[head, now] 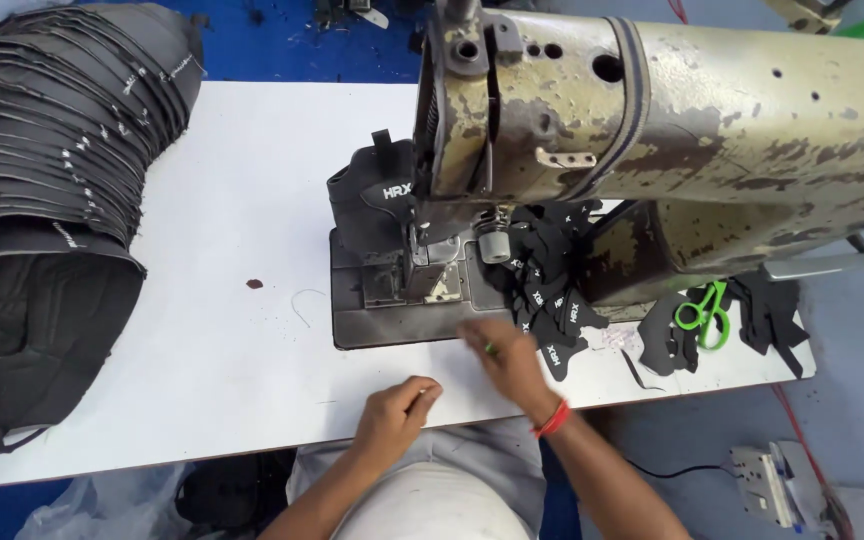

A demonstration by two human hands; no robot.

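White and flat, the work table (202, 330) is filling most of the view, with blue floor showing beyond its far edge. Sitting on the table's right part, a worn, paint-chipped sewing machine (672, 130) is reaching its arm over a dark metal bed plate (392, 310). Far to the machine's left, a tall stack of black fabric panels (42, 200) is leaning across the table's end. Just under the machine's arm, a heap of small black cut pieces (552, 290) is lying beside the needle area, and green-handled scissors (704, 312) are resting further right of it. In front of the bed plate, the right hand (512, 365) is blurring, its fingers half curled near the black pieces; whether it is gripping anything cannot be told. Left of it, the left hand (397, 412) is resting on the table, fingers curled loosely inward, holding nothing visible.
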